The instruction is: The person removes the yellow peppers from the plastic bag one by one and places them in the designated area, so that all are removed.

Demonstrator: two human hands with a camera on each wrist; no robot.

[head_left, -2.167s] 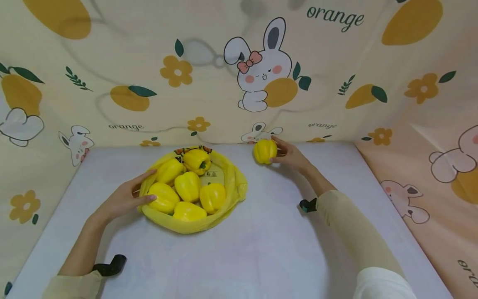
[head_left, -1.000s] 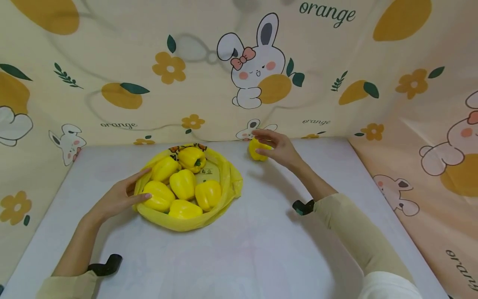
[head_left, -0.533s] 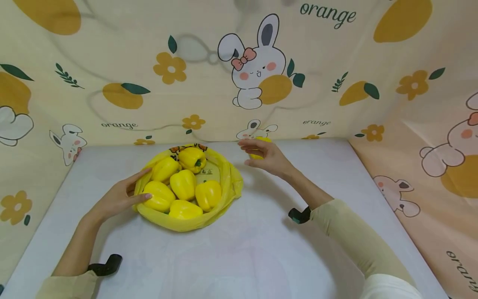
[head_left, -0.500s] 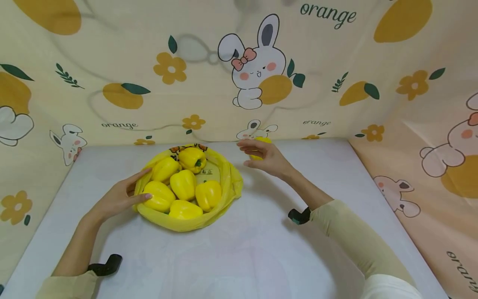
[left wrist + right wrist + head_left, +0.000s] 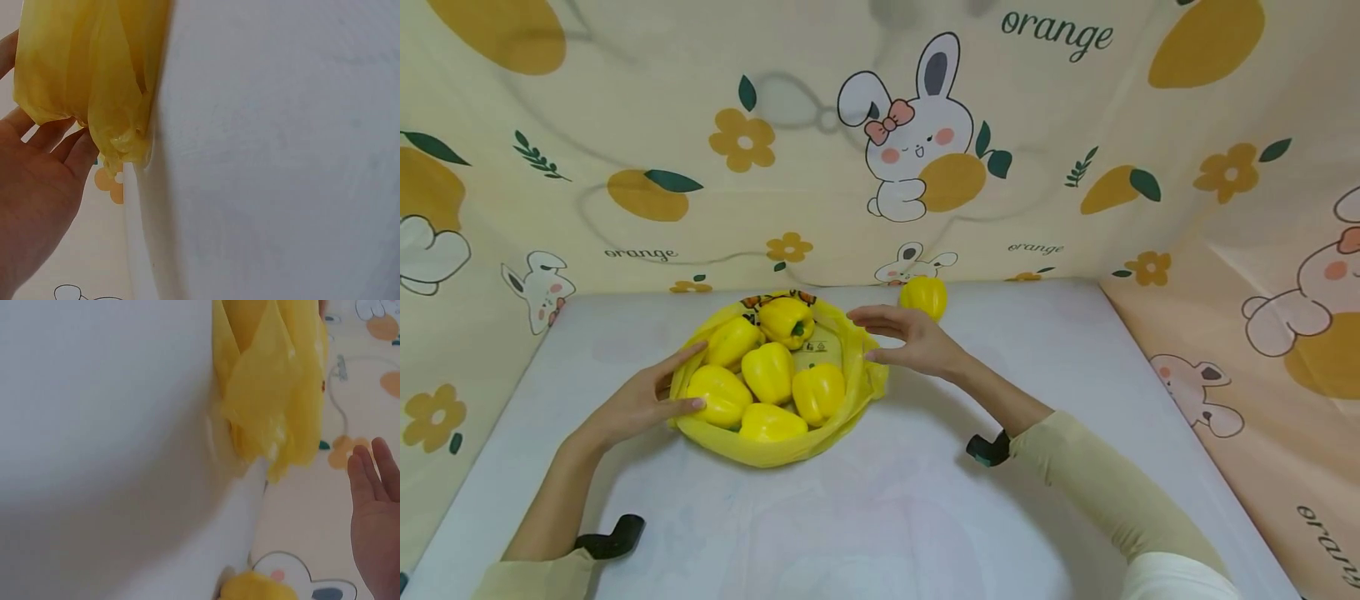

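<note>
A yellow plastic bag [image 5: 775,450] with its rim rolled back stands on the table, several yellow bell peppers [image 5: 767,372] lying inside. My left hand [image 5: 632,408] holds the bag's left side, thumb and forefinger hooked over the rim. In the left wrist view, more fingers [image 5: 78,147] pass behind the yellow film. Thumb and fingers parted, my right hand [image 5: 917,346] reaches the bag's right rim with nothing in its grasp. Just behind that hand, near the back wall, one more yellow bell pepper [image 5: 923,296] sits on the table; its top edge shows low in the right wrist view.
The pale table [image 5: 880,517] meets a cloth back wall [image 5: 700,117] printed with rabbits, fruit and flowers. A similar cloth [image 5: 1247,333] closes the right side. Black wrist cameras [image 5: 613,537] stick out under both forearms.
My right hand has let go of the lone pepper by the back wall and moved left and towards me, to the bag's right rim. The left hand stays at the bag.
</note>
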